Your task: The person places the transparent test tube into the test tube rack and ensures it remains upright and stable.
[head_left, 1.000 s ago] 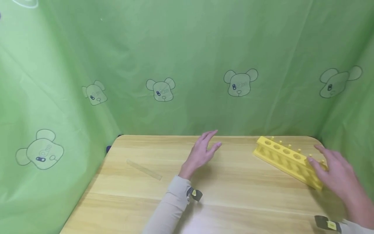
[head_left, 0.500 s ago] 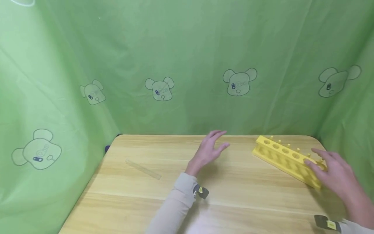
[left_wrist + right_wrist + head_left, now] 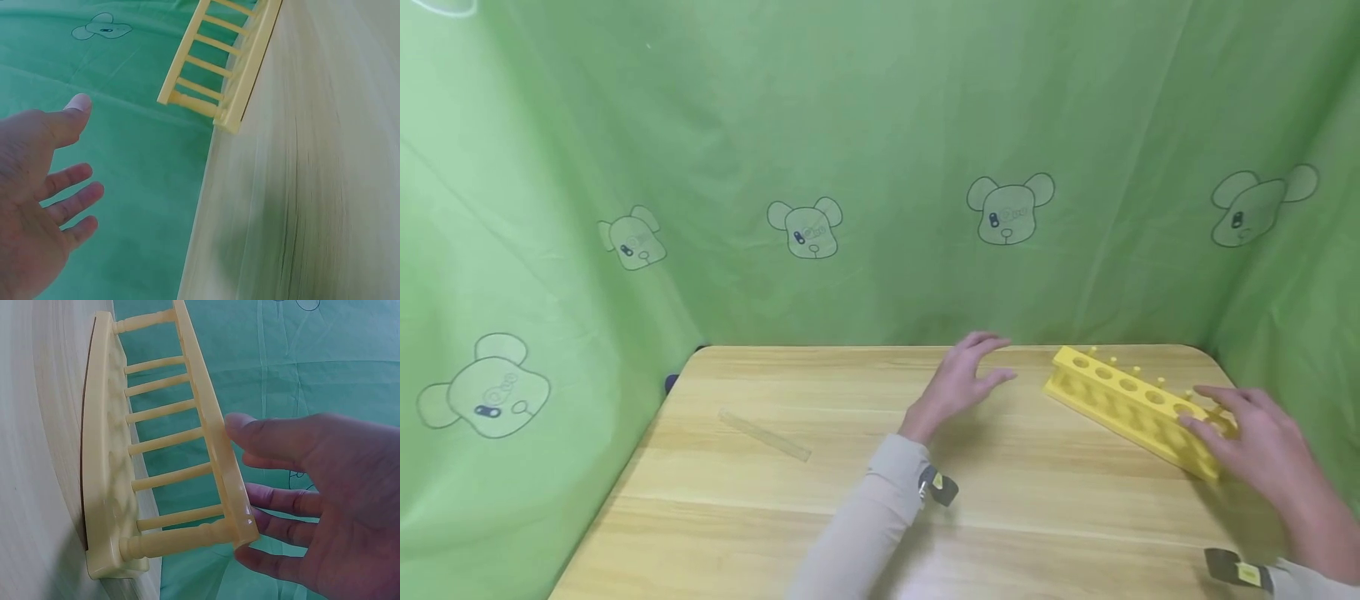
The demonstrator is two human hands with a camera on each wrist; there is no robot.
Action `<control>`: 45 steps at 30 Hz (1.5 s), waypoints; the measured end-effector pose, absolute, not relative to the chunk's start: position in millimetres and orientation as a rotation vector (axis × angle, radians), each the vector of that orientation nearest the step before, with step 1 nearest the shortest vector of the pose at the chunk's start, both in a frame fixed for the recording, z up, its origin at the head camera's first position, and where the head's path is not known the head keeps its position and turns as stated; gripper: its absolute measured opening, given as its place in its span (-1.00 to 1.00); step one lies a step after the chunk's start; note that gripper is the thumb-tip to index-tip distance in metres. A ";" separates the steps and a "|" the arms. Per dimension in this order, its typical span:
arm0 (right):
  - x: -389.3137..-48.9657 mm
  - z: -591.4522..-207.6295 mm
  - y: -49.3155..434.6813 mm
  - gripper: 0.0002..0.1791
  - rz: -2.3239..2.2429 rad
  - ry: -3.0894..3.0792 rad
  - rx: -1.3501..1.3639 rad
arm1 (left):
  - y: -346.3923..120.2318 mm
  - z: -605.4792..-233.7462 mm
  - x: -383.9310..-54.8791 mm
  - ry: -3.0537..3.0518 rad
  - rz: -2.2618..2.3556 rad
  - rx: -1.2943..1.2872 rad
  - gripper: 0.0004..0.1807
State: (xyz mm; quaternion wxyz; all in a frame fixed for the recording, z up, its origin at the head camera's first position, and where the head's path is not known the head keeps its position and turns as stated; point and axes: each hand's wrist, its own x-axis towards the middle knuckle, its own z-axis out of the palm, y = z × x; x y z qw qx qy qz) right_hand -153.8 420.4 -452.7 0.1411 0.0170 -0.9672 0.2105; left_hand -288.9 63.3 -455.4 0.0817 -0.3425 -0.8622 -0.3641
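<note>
A yellow test tube rack (image 3: 1131,408) stands slanted on the right side of the table, with a row of round holes along its top and pegs behind. At its near right end my right hand (image 3: 1262,446) holds the top bar, thumb on the front edge and fingers round the far side. In the right wrist view the thumb (image 3: 269,437) and fingertips lie right at that bar. My left hand (image 3: 955,383) hovers over the table left of the rack, fingers spread and loosely bent, holding nothing. In the left wrist view the rack (image 3: 234,81) is beyond that hand.
A clear, thin tube (image 3: 765,435) lies slanted on the left part of the wooden table (image 3: 715,517). Green curtains (image 3: 880,275) with printed bear heads surround the table at the back and both sides.
My left hand has moved right, toward the rack. My right hand has come slightly left and down onto the rack's end. The rack and the clear tube have stayed in place.
</note>
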 end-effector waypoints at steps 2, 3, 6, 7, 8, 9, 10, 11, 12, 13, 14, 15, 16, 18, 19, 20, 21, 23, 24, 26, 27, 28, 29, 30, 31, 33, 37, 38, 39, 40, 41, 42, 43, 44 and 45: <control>-154.2 -453.2 420.8 -0.29 0.604 -2.794 0.051 | 66.5 -456.2 -289.2 -2.585 -1.077 -1.028 -0.41; -154.5 -453.7 421.0 -0.30 0.601 -2.790 0.054 | 68.1 -456.6 -289.3 -2.588 -1.076 -1.029 -0.41; -155.4 -455.2 422.3 -0.31 0.599 -2.785 0.058 | 72.5 -457.1 -289.5 -2.599 -1.072 -1.041 -0.39; -155.6 -455.6 422.7 -0.32 0.597 -2.786 0.056 | 73.9 -457.2 -289.6 -2.602 -1.071 -1.044 -0.39; -155.7 -456.1 422.9 -0.32 0.596 -2.785 0.055 | 75.4 -457.6 -289.9 -2.605 -1.071 -1.048 -0.38; -155.6 -456.3 423.4 -0.32 0.597 -2.784 0.055 | 76.9 -457.6 -289.9 -2.607 -1.070 -1.053 -0.38; -155.6 -456.5 423.8 -0.32 0.596 -2.786 0.054 | 78.4 -457.6 -290.1 -2.609 -1.065 -1.057 -0.38; -155.5 -456.7 424.1 -0.33 0.594 -2.786 0.055 | 79.8 -457.2 -290.1 -2.609 -1.064 -1.060 -0.38; -155.5 -457.1 424.2 -0.34 0.593 -2.783 0.057 | 81.2 -457.0 -290.2 -2.609 -1.061 -1.063 -0.39; -155.4 -457.4 424.3 -0.35 0.593 -2.779 0.060 | 82.7 -456.8 -290.4 -2.610 -1.056 -1.066 -0.39; -155.3 -457.6 424.4 -0.35 0.593 -2.780 0.061 | 84.2 -456.4 -290.6 -2.610 -1.053 -1.070 -0.39; -155.2 -457.9 424.5 -0.36 0.592 -2.777 0.066 | 85.6 -455.8 -290.6 -2.610 -1.048 -1.076 -0.39; -155.5 -457.9 424.2 -0.36 0.591 -2.779 0.071 | 86.7 -455.6 -290.9 -2.610 -1.045 -1.079 -0.39; -155.9 -457.6 423.6 -0.36 0.591 -2.789 0.070 | 89.0 -455.6 -291.5 -2.615 -1.033 -1.086 -0.39; -156.0 -457.5 423.6 -0.36 0.591 -2.795 0.070 | 90.4 -456.0 -291.9 -2.616 -1.030 -1.093 -0.39; -156.0 -457.5 423.5 -0.36 0.588 -2.798 0.073 | 91.9 -456.8 -292.4 -2.616 -1.028 -1.104 -0.40; -155.9 -457.6 423.3 -0.37 0.586 -2.797 0.076 | 93.6 -457.6 -292.7 -2.619 -1.025 -1.117 -0.41; -155.0 -458.0 423.3 -0.40 0.584 -2.794 0.078 | 97.7 -459.8 -293.6 -2.621 -1.015 -1.150 -0.42; -154.4 -458.1 423.3 -0.42 0.585 -2.789 0.084 | 99.9 -460.8 -293.8 -2.621 -1.010 -1.167 -0.43; -153.6 -458.3 423.5 -0.45 0.580 -2.779 0.091 | 104.1 -462.4 -294.3 -2.626 -0.995 -1.190 -0.43; -153.4 -458.4 423.6 -0.45 0.580 -2.779 0.093 | 106.2 -462.2 -294.3 -2.636 -0.985 -1.193 -0.43; -153.5 -458.4 423.6 -0.46 0.578 -2.778 0.096 | 108.1 -462.0 -294.4 -2.647 -0.978 -1.194 -0.42; -153.9 -458.7 424.1 -0.45 0.580 -2.777 0.101 | 110.0 -461.8 -294.7 -2.657 -0.968 -1.195 -0.42; -154.4 -458.9 424.5 -0.45 0.577 -2.778 0.104 | 111.8 -461.2 -294.6 -2.667 -0.958 -1.197 -0.41; -154.1 -459.7 425.6 -0.45 0.575 -2.775 0.103 | 114.5 -461.6 -294.6 -2.675 -0.947 -1.202 -0.41; -153.0 -460.8 427.0 -0.45 0.571 -2.768 0.104 | 119.2 -461.9 -293.6 -2.688 -0.926 -1.218 -0.41; -151.4 -461.2 427.5 -0.47 0.572 -2.750 0.114 | 126.3 -462.7 -291.7 -2.678 -0.878 -1.252 -0.42; -151.5 -460.7 426.8 -0.47 0.572 -2.743 0.121 | 127.4 -462.0 -291.0 -2.680 -0.867 -1.255 -0.43; -151.9 -460.2 426.4 -0.47 0.576 -2.738 0.131 | 128.5 -461.3 -290.6 -2.684 -0.860 -1.257 -0.43; -152.5 -460.2 426.1 -0.47 0.581 -2.734 0.139 | 129.7 -460.7 -290.4 -2.688 -0.848 -1.260 -0.43; -153.0 -460.1 425.5 -0.47 0.585 -2.730 0.144 | 130.8 -460.3 -290.3 -2.694 -0.836 -1.262 -0.43; -153.4 -459.7 425.1 -0.47 0.586 -2.728 0.150 | 131.9 -460.0 -290.0 -2.702 -0.826 -1.263 -0.44; -153.7 -459.6 424.6 -0.47 0.585 -2.729 0.149 | 132.9 -460.0 -289.7 -2.713 -0.815 -1.263 -0.44; -153.8 -459.6 424.3 -0.47 0.584 -2.730 0.151 | 134.0 -460.1 -289.5 -2.722 -0.808 -1.263 -0.44; -153.8 -459.8 424.5 -0.47 0.587 -2.734 0.153 | 135.1 -460.7 -289.4 -2.730 -0.798 -1.265 -0.44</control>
